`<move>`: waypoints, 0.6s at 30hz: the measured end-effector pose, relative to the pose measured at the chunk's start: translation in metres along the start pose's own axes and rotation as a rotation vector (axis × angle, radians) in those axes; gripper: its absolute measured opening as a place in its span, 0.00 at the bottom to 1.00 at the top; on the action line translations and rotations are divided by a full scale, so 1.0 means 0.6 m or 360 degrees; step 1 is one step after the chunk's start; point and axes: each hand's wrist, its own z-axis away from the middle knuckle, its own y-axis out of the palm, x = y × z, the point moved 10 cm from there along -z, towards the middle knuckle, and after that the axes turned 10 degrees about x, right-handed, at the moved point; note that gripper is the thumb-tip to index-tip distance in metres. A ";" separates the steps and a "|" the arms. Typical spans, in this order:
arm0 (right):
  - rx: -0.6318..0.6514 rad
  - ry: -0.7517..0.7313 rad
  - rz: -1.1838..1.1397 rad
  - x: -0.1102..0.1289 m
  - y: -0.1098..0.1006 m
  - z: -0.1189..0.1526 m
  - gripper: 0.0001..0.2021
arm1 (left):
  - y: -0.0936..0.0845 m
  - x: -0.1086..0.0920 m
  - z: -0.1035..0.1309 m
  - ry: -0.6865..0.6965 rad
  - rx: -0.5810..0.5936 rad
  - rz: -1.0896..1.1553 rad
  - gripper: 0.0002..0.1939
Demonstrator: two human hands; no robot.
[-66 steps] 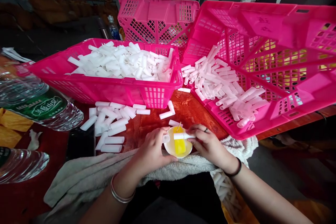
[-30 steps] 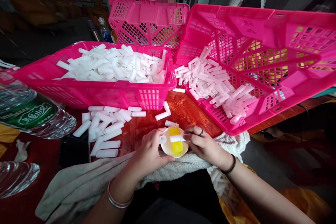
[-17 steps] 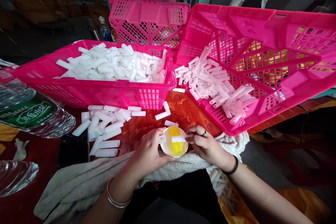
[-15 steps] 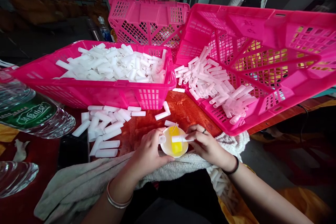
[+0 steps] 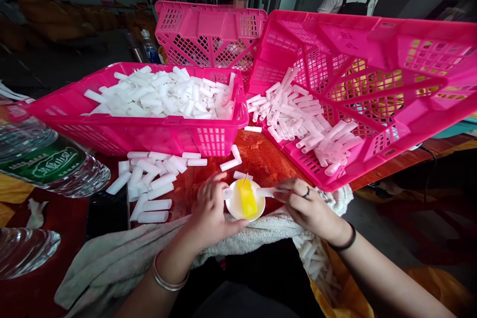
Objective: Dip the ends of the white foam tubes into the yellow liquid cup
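Observation:
My left hand (image 5: 213, 208) is closed on a short white tube (image 5: 227, 194) at the left rim of a small white bowl (image 5: 231, 209). In the bowl stands a yellow block (image 5: 247, 198) with a thin stick at its top. On the bowl's right side, my right hand (image 5: 307, 203) pinches another white tube (image 5: 266, 192), its left end near the block. The two tubes are apart, with the block between them. One loose tube (image 5: 243, 175) lies just behind the bowl.
A pink basket (image 5: 149, 131) heaped with white tubes stands at left; a tilted pink basket (image 5: 372, 154) holds more at right. Loose tubes (image 5: 154, 216) lie left of my hands, beside a large bottle (image 5: 48, 159). A towel (image 5: 122, 258) lines the table edge. Two people are beyond.
My right hand has moved right and drawn its tube back from over the yellow block. The block now leans a little differently. My left hand still holds its tube.

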 end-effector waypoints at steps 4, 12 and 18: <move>-0.0311 0.0263 -0.0424 -0.006 -0.035 -0.002 0.14 | -0.020 -0.029 0.000 0.0064 0.0083 0.0087 0.09; -0.0209 0.0089 -0.0688 0.061 -0.041 -0.041 0.16 | -0.081 -0.115 0.020 0.0382 -0.0105 -0.0307 0.10; 0.0011 0.0180 -0.0682 0.079 -0.017 -0.058 0.08 | -0.072 -0.130 0.033 0.0245 -0.0010 -0.0333 0.11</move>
